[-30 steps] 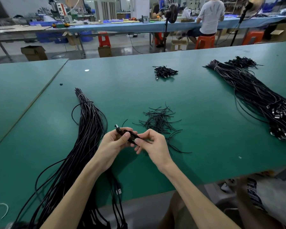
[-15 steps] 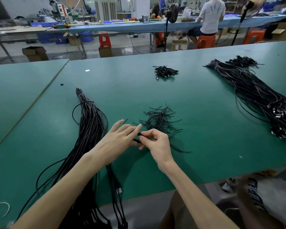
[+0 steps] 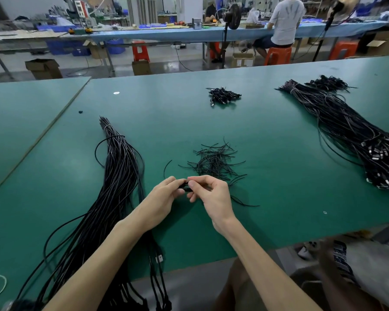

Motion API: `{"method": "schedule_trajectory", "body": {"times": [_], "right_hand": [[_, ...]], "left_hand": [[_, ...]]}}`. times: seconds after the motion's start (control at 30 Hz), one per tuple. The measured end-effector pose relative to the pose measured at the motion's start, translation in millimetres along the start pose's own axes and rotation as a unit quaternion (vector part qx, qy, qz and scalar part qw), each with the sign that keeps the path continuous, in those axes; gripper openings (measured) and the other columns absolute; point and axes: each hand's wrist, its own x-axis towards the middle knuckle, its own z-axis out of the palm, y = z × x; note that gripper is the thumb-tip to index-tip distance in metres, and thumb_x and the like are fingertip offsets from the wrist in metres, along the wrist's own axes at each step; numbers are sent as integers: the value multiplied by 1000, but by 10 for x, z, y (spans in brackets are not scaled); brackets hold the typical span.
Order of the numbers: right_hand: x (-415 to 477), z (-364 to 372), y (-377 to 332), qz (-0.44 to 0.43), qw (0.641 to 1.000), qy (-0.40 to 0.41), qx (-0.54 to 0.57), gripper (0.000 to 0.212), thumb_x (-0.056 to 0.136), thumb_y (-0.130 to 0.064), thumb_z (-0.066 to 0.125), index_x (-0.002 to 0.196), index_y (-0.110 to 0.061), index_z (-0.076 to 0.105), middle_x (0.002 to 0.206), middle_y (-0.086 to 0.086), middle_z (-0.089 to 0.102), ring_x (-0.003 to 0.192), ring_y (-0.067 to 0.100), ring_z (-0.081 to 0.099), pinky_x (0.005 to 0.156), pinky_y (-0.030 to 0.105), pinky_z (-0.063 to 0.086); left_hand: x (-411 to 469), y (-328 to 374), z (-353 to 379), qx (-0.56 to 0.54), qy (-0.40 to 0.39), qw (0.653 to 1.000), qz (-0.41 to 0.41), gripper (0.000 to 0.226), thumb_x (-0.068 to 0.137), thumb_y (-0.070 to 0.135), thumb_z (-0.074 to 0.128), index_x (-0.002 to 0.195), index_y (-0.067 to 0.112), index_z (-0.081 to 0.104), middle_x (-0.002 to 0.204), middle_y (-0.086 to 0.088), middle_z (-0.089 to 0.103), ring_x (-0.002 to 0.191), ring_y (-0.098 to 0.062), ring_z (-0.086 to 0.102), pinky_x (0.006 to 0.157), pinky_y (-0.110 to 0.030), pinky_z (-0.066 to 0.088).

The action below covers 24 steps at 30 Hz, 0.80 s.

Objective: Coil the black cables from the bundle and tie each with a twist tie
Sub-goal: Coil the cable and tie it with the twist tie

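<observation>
Left hand (image 3: 164, 197): a second back it gripped the black cable (image 3: 184, 186) with a plug end poking out up and to the left. Half a second back its fingers went straight, laid over the cable toward the right hand (image 3: 211, 194). Now they are curled in again, tips meeting the right thumb and forefinger. Plug end no longer shows; only a short dark stretch of cable between the two pinches.

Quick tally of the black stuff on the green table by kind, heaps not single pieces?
Long cable bundles: 2
Twist tie pile: 1
Small far cable heaps: 2
Black cable pinched by left hand and right hand: 1
Total: 6
</observation>
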Motion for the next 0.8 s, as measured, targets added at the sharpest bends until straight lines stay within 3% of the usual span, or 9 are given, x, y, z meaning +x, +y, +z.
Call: {"method": "schedule_trajectory", "body": {"times": [0.17, 0.3, 0.5, 0.67, 0.73, 0.8], "right_hand": [[-19, -3, -10, 1, 1000, -6, -6, 7, 95, -7, 72, 99, -10, 77, 75, 8, 75, 65, 18, 68, 72, 27, 57], [-23, 11, -20, 6, 1000, -20, -16, 9, 95, -5, 71, 102, -8, 76, 75, 8, 74, 65, 17, 67, 71, 25, 56], [-28, 19, -27, 4, 998, -46, -44, 8, 97, -8, 69, 104, -7, 74, 76, 9, 75, 65, 18, 69, 73, 28, 58], [-54, 92, -53, -33, 987, -36, -155, 17, 103, -24, 63, 97, -12, 73, 73, 6, 73, 57, 14, 66, 66, 21, 53], [-69, 125, -82, -48, 981, -32, -183, 22, 104, -31, 60, 98, -14, 73, 83, 4, 71, 61, 11, 65, 68, 20, 53], [-68, 133, -116, -76, 974, -11, -211, 20, 104, -31, 60, 104, -16, 73, 98, 0, 66, 77, 5, 65, 75, 16, 52]], "left_hand": [[-34, 68, -9, 2, -13, 1000, -14, 24, 109, 17, 47, 124, 10, 64, 97, 5, 55, 97, -8, 51, 88, -24, 41], [-35, 101, -8, 45, -6, 999, -19, 18, 109, 17, 45, 110, 13, 62, 96, 6, 56, 95, -15, 52, 89, -34, 43], [-56, 96, -27, 75, -3, 996, -46, 17, 108, 18, 44, 98, 17, 57, 91, 6, 60, 85, -19, 53, 79, -37, 43], [-64, 82, -33, 91, 18, 993, -74, 23, 106, 17, 44, 86, 24, 52, 78, 14, 56, 76, -15, 51, 67, -32, 33], [-70, 92, -40, 84, 30, 993, -79, 24, 106, 14, 45, 84, 25, 51, 76, 12, 56, 75, -17, 51, 66, -33, 33], [-78, 95, -48, 85, 42, 992, -84, 25, 106, 14, 44, 84, 25, 48, 75, 12, 55, 73, -19, 50, 65, -35, 33]]}}
